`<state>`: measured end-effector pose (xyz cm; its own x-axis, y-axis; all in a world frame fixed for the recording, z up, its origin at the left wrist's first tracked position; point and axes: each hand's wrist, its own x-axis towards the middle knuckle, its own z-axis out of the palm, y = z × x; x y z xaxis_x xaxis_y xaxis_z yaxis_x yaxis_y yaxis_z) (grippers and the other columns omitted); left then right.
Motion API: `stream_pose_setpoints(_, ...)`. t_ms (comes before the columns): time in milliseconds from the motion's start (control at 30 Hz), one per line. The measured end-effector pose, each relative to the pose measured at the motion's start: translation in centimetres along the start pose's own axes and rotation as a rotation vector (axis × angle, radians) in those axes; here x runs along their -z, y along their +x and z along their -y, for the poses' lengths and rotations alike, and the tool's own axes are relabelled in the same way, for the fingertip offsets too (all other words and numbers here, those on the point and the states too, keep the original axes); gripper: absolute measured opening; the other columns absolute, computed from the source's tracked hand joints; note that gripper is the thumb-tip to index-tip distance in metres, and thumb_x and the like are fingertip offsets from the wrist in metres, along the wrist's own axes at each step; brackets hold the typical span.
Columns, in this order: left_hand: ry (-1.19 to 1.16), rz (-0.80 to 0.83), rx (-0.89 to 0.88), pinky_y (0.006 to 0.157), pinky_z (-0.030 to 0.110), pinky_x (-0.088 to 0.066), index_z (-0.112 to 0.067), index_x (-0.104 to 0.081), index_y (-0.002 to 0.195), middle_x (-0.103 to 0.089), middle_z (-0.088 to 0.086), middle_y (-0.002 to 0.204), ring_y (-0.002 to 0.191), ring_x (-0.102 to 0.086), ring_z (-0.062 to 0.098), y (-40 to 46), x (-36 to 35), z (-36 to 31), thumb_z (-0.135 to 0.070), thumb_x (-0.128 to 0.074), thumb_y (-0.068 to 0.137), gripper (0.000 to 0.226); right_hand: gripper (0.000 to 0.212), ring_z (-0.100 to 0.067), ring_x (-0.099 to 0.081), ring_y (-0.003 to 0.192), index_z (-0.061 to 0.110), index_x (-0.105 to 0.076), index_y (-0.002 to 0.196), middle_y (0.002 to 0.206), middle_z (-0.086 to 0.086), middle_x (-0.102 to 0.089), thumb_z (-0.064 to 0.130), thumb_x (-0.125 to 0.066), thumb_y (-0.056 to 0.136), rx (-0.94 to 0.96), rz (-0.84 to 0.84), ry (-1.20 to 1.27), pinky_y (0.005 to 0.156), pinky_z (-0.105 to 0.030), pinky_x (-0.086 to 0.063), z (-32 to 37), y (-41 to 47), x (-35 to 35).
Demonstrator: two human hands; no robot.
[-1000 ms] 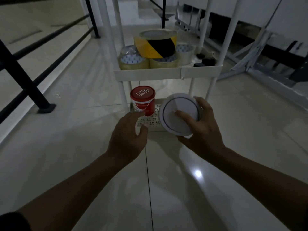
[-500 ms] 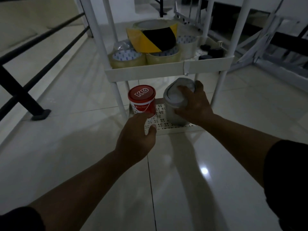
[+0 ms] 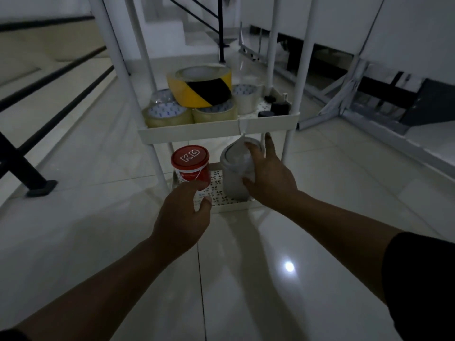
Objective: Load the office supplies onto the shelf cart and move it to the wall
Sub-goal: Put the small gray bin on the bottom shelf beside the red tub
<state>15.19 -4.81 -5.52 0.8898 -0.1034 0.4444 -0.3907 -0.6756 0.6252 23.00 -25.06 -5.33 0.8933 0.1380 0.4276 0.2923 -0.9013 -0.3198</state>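
A white shelf cart stands on the tiled floor in front of me. On its bottom shelf, a red-lidded tub stands on the left and a grey lidded container on the right. My right hand rests on the grey container, fingers spread and nearly straight over its lid and thumb against its side. In front of the red tub hovers my left hand, loosely curled and holding nothing. The middle shelf carries a yellow-and-black tape roll stacked on several clear tape rolls.
A black railing with a floor foot runs along the left. Grey metal frames lie on the floor at the right, below a white wall. Small dark items sit at the middle shelf's right end. A staircase rises behind the cart.
My right hand carried the grey container under the middle shelf and stood it upright on the bottom shelf, then loosened its fingers. The left hand stayed near the red tub.
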Motion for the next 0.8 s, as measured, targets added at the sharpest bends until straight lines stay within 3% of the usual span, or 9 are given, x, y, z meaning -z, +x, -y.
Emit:
stream_pose_setpoints(100, -0.015, -0.06, 0.047, 0.077, 0.016, -0.051, -0.014, -0.064, 0.111, -0.068, 0.0, 0.105, 0.095, -0.061, 0.012, -0.1, 1.3, -1.6, -0.018, -0.058, 0.091, 0.022, 0.056, -0.02, -0.062, 0.104, 0.023, -0.042, 0.136, 0.144, -0.002, -0.04, 0.034, -0.063, 0.085, 0.024, -0.159, 0.106, 0.068, -0.025, -0.054, 0.6, -2.0, 2.8)
stream_pose_setpoints(167, 0.002, -0.122, 0.111, 0.07, 0.025, -0.053, -0.014, -0.065, 0.106, -0.067, 0.0, 0.102, 0.09, -0.061, 0.014, -0.1, 2.4, -2.7, -0.015, -0.058, 0.091, 0.016, 0.048, -0.01, -0.058, 0.095, 0.021, -0.047, 0.13, 0.131, 0.003, -0.047, 0.029, -0.063, 0.086, 0.003, -0.236, 0.247, 0.063, -0.017, -0.049, 0.3, -3.2, 4.9)
stream_pose_setpoints(233, 0.008, -0.2, 0.204, 0.067, 0.023, -0.047, -0.016, -0.063, 0.111, -0.064, -0.003, 0.107, 0.093, -0.057, 0.012, 0.0, 3.6, -3.5, -0.016, -0.058, 0.091, 0.02, 0.054, -0.007, -0.054, 0.096, 0.022, -0.044, 0.132, 0.13, 0.002, -0.045, 0.019, -0.067, 0.084, -0.049, -0.287, 0.391, 0.067, -0.018, -0.052, -0.4, -3.6, 6.9)
stream_pose_setpoints(333, -0.046, -0.301, 0.323, 0.081, 0.029, -0.045, -0.018, -0.054, 0.125, -0.06, -0.001, 0.122, 0.105, -0.055, 0.015, 0.4, 5.9, -4.4, -0.021, -0.063, 0.089, 0.037, 0.07, -0.012, -0.053, 0.108, 0.031, -0.033, 0.138, 0.136, 0.0, -0.04, 0.01, -0.067, 0.081, -0.221, -0.312, 0.581, 0.077, -0.03, -0.057, -1.4, -2.5, 9.9)
stream_pose_setpoints(467, -0.247, -0.325, 0.476, 0.09, 0.032, -0.042, -0.021, -0.036, 0.142, -0.048, 0.0, 0.14, 0.113, -0.049, 0.015, 2.5, 8.0, -4.8, -0.024, -0.07, 0.084, 0.067, 0.081, -0.026, -0.048, 0.124, 0.033, -0.022, 0.148, 0.151, -0.01, -0.032, 0.004, -0.062, 0.084, -0.435, -0.193, 0.81, 0.095, -0.046, -0.051, -2.1, 0.3, 12.1)
stream_pose_setpoints(600, -0.39, -0.285, 0.56, 0.097, 0.029, -0.036, -0.02, -0.02, 0.153, -0.034, 0.002, 0.154, 0.131, -0.042, 0.019, 5.0, 9.4, -4.6, -0.026, -0.069, 0.083, 0.086, 0.083, -0.029, -0.039, 0.133, 0.028, -0.02, 0.152, 0.157, -0.01, -0.025, 0.001, -0.06, 0.084, -0.502, -0.083, 0.921, 0.104, -0.047, -0.043, -1.3, 2.1, 12.1)
stream_pose_setpoints(700, -0.444, -0.21, 0.573, 0.088, 0.027, -0.041, -0.02, -0.031, 0.149, -0.043, 0.003, 0.148, 0.118, -0.048, 0.016, 6.0, 9.5, -4.4, -0.025, -0.066, 0.081, 0.076, 0.073, -0.021, -0.052, 0.117, 0.021, -0.03, 0.147, 0.143, -0.007, -0.045, -0.002, -0.057, 0.084, -0.447, -0.034, 0.988, 0.089, -0.034, -0.048, 0.0, 2.5, 11.7)
stream_pose_setpoints(800, -0.47, -0.2, 0.554, 0.088, 0.033, -0.043, -0.019, -0.035, 0.146, -0.048, -0.006, 0.136, 0.111, -0.05, 0.016, 6.1, 9.0, -4.5, -0.021, -0.063, 0.083, 0.069, 0.055, -0.011, -0.054, 0.096, 0.022, -0.043, 0.127, 0.116, -0.004, -0.057, -0.003, -0.056, 0.081, -0.414, -0.033, 1.013, 0.073, -0.025, -0.044, 1.1, 2.5, 11.2)
